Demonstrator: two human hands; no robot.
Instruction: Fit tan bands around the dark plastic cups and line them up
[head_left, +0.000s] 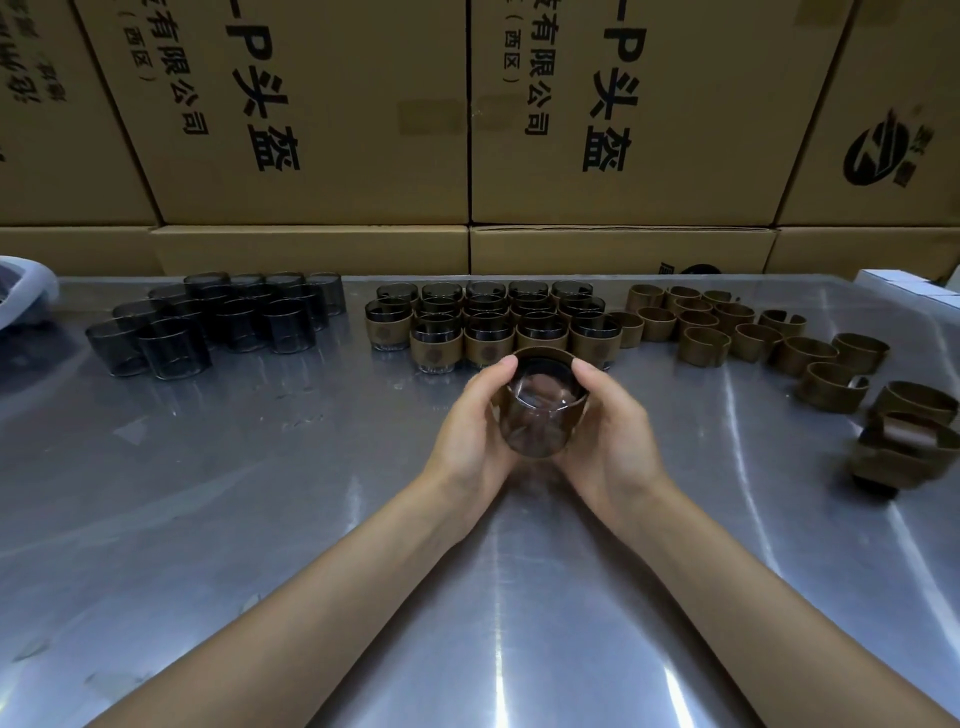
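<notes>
Head view. Held in mid-scene above the steel tabletop (260, 493), a dark plastic cup (537, 415), tilted with its mouth toward the far side and its base toward the camera. Wrapped round the far part of that cup, a tan band (543, 355), seated near the rim. Left hand (475, 431) curled round the cup's left side, thumb laid up along the band's edge: a closed grip on the cup. Right hand (610, 431) curled round the right side in mirror fashion, thumb also at the band's edge, likewise closed on the cup.

Just beyond the hands, rows of banded cups (488, 325) standing upright and touching, packed in a tidy block. Far left, a cluster of bare dark cups (218, 322), upright, close together, well apart from the banded block. Right of the block, loose tan bands (727, 327) standing on edge, scattered in a trail toward the right. At the near right end of that trail, a few more bands (904, 447) bunched and leaning on each other.

Behind the tabletop, stacked cardboard cartons (337, 130) printed with black characters. At the far left edge, part of a white object (26, 291), cut off by the frame; at the far right edge, a white box corner (909, 283).
</notes>
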